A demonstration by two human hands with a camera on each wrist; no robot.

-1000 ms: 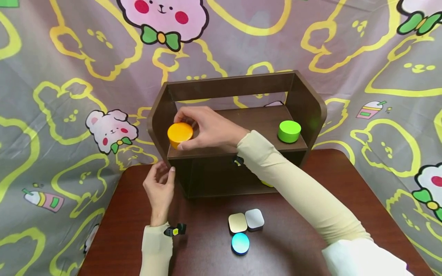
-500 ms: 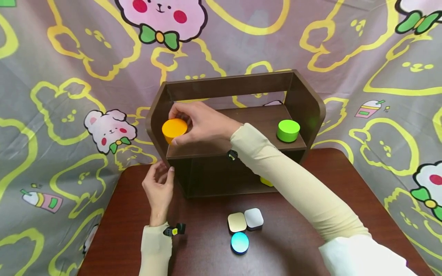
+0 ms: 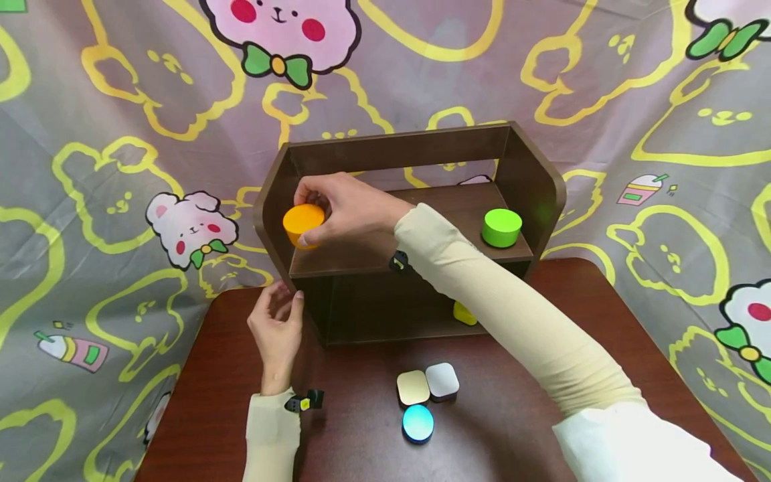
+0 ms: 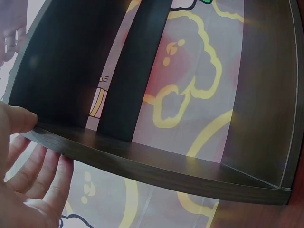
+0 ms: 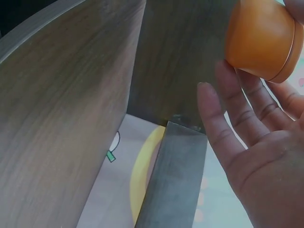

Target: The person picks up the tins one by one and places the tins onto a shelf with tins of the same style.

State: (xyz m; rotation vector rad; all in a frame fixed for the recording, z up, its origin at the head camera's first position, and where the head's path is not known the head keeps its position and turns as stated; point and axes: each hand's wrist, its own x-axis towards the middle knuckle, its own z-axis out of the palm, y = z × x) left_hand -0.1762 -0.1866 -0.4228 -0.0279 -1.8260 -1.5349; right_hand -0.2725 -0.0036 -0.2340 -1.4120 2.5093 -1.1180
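At the left end of the dark brown shelf's [image 3: 415,263] upper board, my right hand [image 3: 361,206] holds an orange round tin [image 3: 303,219] between thumb and fingers. Whether the tin's base touches the board cannot be told. In the right wrist view, the tin [image 5: 261,40] shows a seam near one end and fingers lie along it. My left hand [image 3: 278,331] grips the lower front edge of the shelf's left side panel. The left wrist view shows the thumb on one face of that panel [image 4: 142,167] and the fingers on the other.
A green round tin [image 3: 502,228] stands at the upper board's right end. A yellow object [image 3: 464,313] sits in the lower compartment, partly behind my right sleeve. On the table [image 3: 355,428] are a gold square tin [image 3: 413,387], a silver one [image 3: 442,380] and a blue round tin [image 3: 418,422].
My right hand has carried the orange tin slightly left and toward the back of the upper board. The left hand has stayed at the side panel.
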